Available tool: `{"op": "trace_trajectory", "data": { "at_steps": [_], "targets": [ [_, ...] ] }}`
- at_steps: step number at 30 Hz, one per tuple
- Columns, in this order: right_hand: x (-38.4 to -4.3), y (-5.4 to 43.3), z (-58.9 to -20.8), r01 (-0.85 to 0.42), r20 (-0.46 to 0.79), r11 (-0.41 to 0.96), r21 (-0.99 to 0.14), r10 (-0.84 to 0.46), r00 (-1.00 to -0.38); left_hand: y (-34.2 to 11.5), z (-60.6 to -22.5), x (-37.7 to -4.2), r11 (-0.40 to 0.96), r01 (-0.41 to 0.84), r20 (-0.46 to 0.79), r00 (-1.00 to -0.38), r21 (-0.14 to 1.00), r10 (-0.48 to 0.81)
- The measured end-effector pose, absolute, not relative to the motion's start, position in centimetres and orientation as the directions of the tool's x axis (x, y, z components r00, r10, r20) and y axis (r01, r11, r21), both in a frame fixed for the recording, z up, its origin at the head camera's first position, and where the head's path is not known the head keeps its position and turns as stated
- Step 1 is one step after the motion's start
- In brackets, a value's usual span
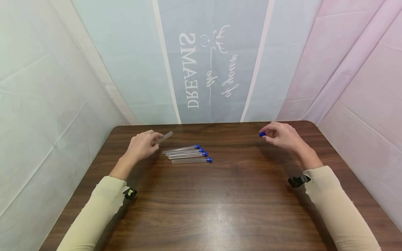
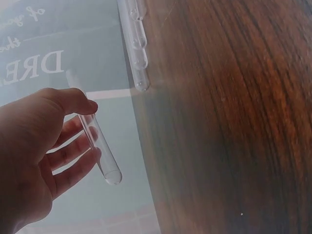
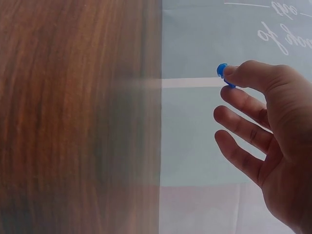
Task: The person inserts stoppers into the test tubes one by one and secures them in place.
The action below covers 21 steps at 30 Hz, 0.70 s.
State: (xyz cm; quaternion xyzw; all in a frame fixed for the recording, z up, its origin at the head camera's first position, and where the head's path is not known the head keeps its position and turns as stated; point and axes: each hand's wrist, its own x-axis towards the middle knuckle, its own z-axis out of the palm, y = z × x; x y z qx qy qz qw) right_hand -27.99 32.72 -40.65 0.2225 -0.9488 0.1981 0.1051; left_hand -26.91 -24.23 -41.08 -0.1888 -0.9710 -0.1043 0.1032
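Observation:
My left hand (image 1: 142, 144) grips a clear, uncapped test tube (image 2: 105, 151) between thumb and fingers. In the head view that tube tilts up to the right, its open end highest; its rounded bottom shows in the left wrist view. My right hand (image 1: 282, 135) is far off on the other side of the table, pinching a small blue cap (image 3: 223, 70) between thumb and index fingertip, the other fingers spread apart. Several test tubes with blue caps (image 1: 188, 154) lie side by side on the table, just right of my left hand, caps pointing right.
The dark wood table (image 1: 220, 195) ends at a far edge against a hanging printed cloth (image 1: 213, 62). Pale cloth walls (image 1: 47, 87) stand at left and right. A small black camera (image 1: 129, 193) is strapped at each wrist.

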Motion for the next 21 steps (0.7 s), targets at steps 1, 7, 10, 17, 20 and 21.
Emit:
{"op": "trace_trajectory", "data": {
  "at_steps": [1,7,10,17,20,21],
  "targets": [
    [-28.0,32.7,-40.8,-0.471,0.296,0.819,-0.327,-0.385,-0.874,-24.1,-41.1,-26.8,0.907,0.389,0.242,-0.907,0.163,0.346],
    [-27.8,32.4,-41.2,-0.499,0.338,0.799,-0.335,-0.392,-0.856,-23.8,-41.3,-26.5,0.901,0.406,0.268,-0.895,0.154,0.357],
    [-27.7,32.2,-41.2,-0.498,0.334,0.793,-0.35,-0.391,-0.858,-23.6,-41.3,-26.4,0.895,0.421,0.278,-0.886,0.149,0.37],
    [-27.5,32.0,-41.5,-0.531,0.368,0.767,-0.361,-0.406,-0.836,-22.9,-41.2,-26.3,0.883,0.447,0.295,-0.87,0.14,0.394],
    [-27.4,31.9,-41.4,-0.542,0.37,0.753,-0.372,-0.415,-0.831,-22.6,-41.1,-26.3,0.88,0.456,0.292,-0.867,0.136,0.404],
    [-27.4,31.8,-41.4,-0.542,0.365,0.751,-0.378,-0.417,-0.832,-22.5,-41.1,-26.3,0.879,0.458,0.289,-0.866,0.136,0.407]
  ]
}}
